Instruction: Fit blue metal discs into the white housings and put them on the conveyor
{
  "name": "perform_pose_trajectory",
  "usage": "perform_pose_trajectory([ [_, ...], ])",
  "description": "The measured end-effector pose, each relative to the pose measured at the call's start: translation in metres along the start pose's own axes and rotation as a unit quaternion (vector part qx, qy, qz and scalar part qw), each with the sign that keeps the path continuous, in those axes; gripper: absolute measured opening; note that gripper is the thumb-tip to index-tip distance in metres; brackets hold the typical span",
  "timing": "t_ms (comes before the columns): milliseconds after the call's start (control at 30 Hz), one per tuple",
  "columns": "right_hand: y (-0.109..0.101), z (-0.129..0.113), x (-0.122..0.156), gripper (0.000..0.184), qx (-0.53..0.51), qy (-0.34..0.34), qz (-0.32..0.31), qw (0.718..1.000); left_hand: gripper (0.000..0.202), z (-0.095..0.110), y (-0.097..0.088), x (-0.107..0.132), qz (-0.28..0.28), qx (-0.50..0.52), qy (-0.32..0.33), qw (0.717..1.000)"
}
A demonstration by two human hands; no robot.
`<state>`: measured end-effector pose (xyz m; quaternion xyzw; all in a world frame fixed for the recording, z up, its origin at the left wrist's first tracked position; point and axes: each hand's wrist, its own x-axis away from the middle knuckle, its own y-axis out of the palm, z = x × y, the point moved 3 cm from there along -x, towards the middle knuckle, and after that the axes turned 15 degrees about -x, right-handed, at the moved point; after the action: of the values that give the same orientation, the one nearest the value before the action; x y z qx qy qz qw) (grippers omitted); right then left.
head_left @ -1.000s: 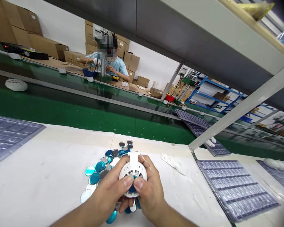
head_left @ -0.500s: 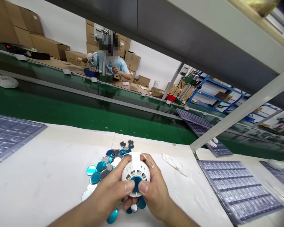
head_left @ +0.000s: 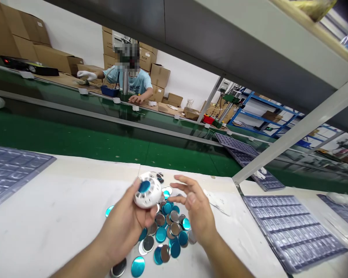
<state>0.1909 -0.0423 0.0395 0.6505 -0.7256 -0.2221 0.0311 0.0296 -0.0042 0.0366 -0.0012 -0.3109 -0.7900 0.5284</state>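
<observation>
My left hand [head_left: 123, 220] is closed around a round white vented housing [head_left: 150, 197], held tilted above the table. A shiny blue disc [head_left: 144, 187] sits in the middle of its vented face. To the right, my right hand [head_left: 199, 206] is held apart from the housing, its fingers spread with nothing in them. Beneath and between my hands lies a loose pile of small round discs [head_left: 174, 229], some blue, some silvery like mirrors. A separate blue disc [head_left: 138, 266] lies near the front.
Clear plastic trays stand at left [head_left: 20, 170] and right [head_left: 295, 231]. Beyond the white table [head_left: 75, 193] runs a green conveyor belt [head_left: 110, 141], with a co-worker [head_left: 137, 83] behind it. A slanted post [head_left: 278, 146] and an overhead shelf [head_left: 220, 54] frame the right.
My right hand has let go of the housing and moved right, its fingers opening. My left hand has turned the housing and shifted it left, uncovering more discs.
</observation>
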Motion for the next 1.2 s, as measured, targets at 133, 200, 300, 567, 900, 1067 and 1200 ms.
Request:
perform_pose_trajectory([
  [133,-0.028,0.010,-0.013,0.040,0.042,0.010,0.105,0.993,0.040,0.018,-0.014,-0.015,0.059,0.043,0.039,0.997],
  [200,-0.032,0.016,-0.015,0.038,0.060,0.030,0.119,0.991,0.043,0.019,-0.016,-0.016,0.059,0.034,0.025,0.997],
  [300,-0.033,0.020,-0.015,0.033,0.085,0.038,0.121,0.988,0.041,0.015,-0.015,-0.012,0.033,-0.004,0.018,0.999],
  [567,-0.032,0.020,-0.018,0.028,0.135,0.011,0.121,0.983,0.028,0.002,-0.007,0.004,0.017,-0.323,0.112,0.940],
  [900,-0.048,0.021,-0.023,0.024,0.208,-0.029,0.126,0.970,0.052,0.016,-0.026,-0.015,0.068,-0.743,0.265,0.611],
  [1067,-0.037,0.019,-0.021,0.020,0.257,0.000,0.044,0.965,0.077,-0.002,-0.030,-0.021,-0.020,-0.808,0.252,0.532],
  [1200,-0.020,0.018,-0.012,0.057,0.322,0.040,-0.150,0.934,0.089,-0.016,-0.032,-0.023,-0.059,-0.822,0.251,0.508],
])
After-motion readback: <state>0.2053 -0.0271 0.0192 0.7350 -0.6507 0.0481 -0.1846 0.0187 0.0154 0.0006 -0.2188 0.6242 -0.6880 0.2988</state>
